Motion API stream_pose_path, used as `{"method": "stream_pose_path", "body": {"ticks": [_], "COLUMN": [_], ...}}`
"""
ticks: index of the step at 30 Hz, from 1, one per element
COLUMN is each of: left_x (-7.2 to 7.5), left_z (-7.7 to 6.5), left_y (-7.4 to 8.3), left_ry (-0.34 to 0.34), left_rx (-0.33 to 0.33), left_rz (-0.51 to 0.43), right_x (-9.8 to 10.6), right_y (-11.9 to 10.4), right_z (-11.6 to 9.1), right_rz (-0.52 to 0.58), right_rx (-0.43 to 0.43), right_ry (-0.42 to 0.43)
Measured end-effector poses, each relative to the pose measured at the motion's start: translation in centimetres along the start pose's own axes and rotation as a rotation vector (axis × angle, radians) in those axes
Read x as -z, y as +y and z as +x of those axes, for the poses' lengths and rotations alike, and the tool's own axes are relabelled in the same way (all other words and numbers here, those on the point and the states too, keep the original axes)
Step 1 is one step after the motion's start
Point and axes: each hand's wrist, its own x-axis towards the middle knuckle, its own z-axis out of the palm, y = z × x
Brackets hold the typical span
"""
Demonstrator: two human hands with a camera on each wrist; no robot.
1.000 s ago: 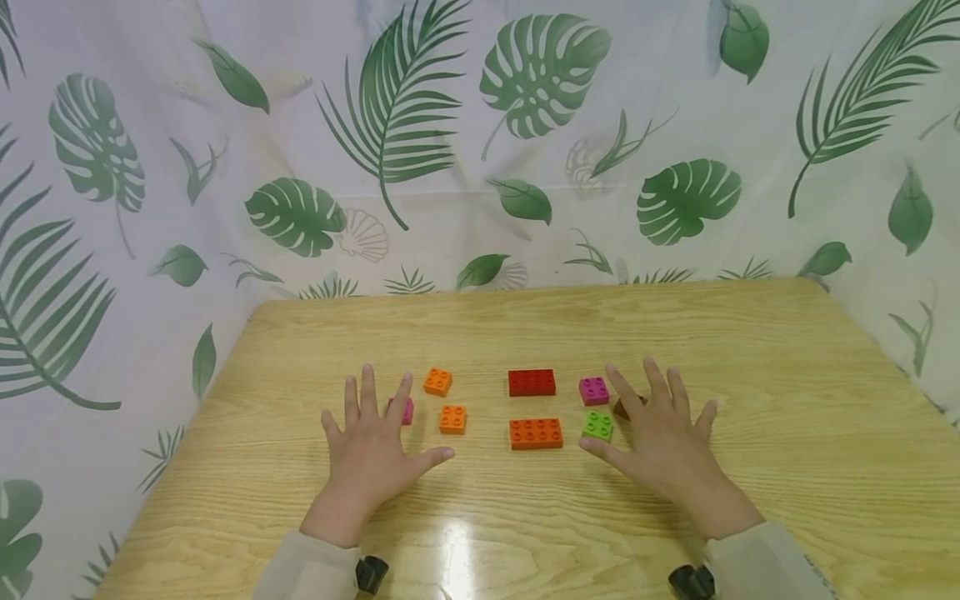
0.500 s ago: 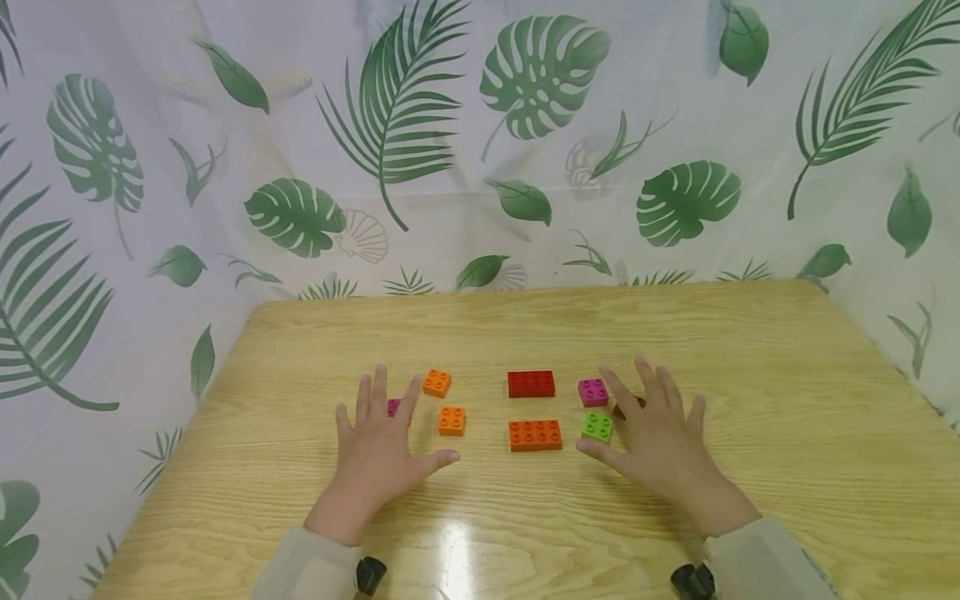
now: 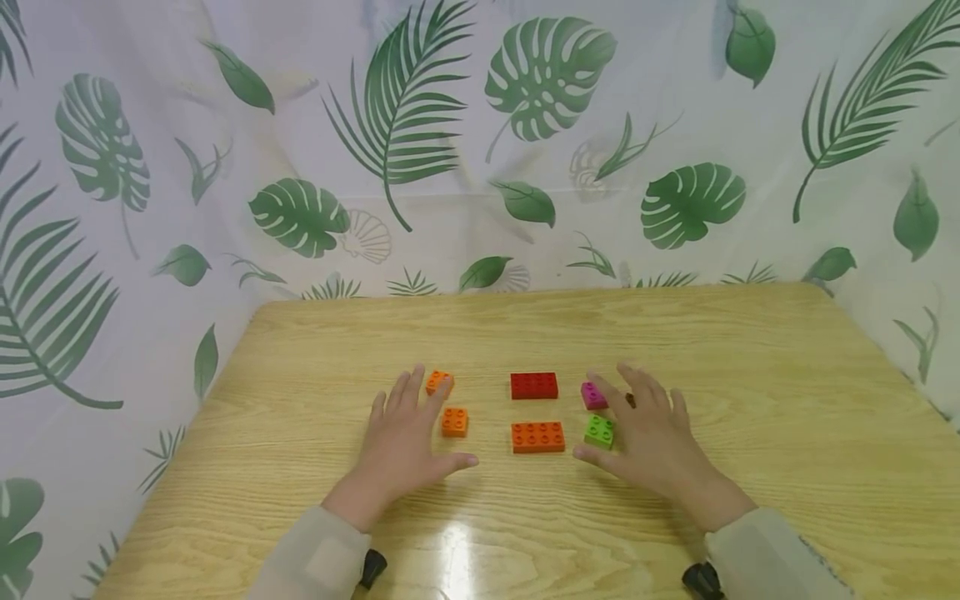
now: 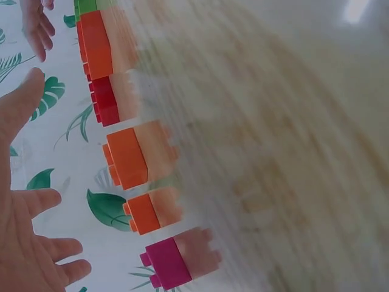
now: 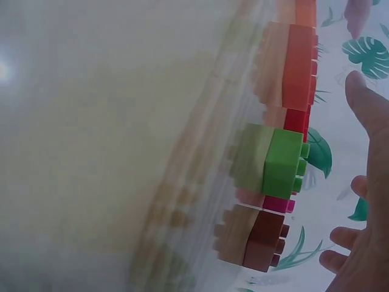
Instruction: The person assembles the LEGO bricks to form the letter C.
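Observation:
My left hand (image 3: 405, 442) hangs over the left bricks, fingers spread and holding nothing. Its forefinger overlaps the far orange square brick (image 3: 435, 388) in the head view; the near orange square brick (image 3: 454, 422) sits between forefinger and thumb. A magenta brick (image 4: 168, 264), hidden under this hand from above, shows in the left wrist view. My right hand (image 3: 656, 437), also spread and holding nothing, hovers over a second magenta brick (image 3: 592, 396), a lime green brick (image 3: 598, 432) and a brown brick (image 5: 265, 241), mostly covered in the head view.
Between the hands lie a long red brick (image 3: 534, 386) and, nearer, a long orange brick (image 3: 537, 437). All rest studs-up on a wood-grain table (image 3: 480, 333). A white leaf-print cloth (image 3: 450, 242) hangs behind it and at both sides.
My left hand has moved right, coming over the left magenta brick and up to the far orange one. The right hand has shifted slightly left, covering more of its magenta brick. The bricks stay put.

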Motion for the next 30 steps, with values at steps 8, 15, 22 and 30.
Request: {"method": "stream_pose_path", "body": {"ticks": [8,15,22,30], "left_x": [-0.3,-0.9,-1.7,-2.3], "left_z": [0.8,1.6,2.5,3.5], "left_y": [0.8,1.7,2.5,3.3], "left_ry": [-0.030,-0.061,-0.065,-0.103], "left_rx": [-0.119,-0.179,-0.202,-0.210], "left_rz": [-0.114,-0.183,-0.210,-0.235], "right_x": [-0.5,-1.1,-1.6,-1.6], "right_y": [0.0,-0.8,-1.3,-2.0], "right_z": [0.2,0.5,0.9,1.4], "right_rz": [0.068,0.162,0.169,0.213], "right_rx": [0.111,0.156,0.184,0.151], "right_ry": [0.021,0.017,0.016,-0.062]}}
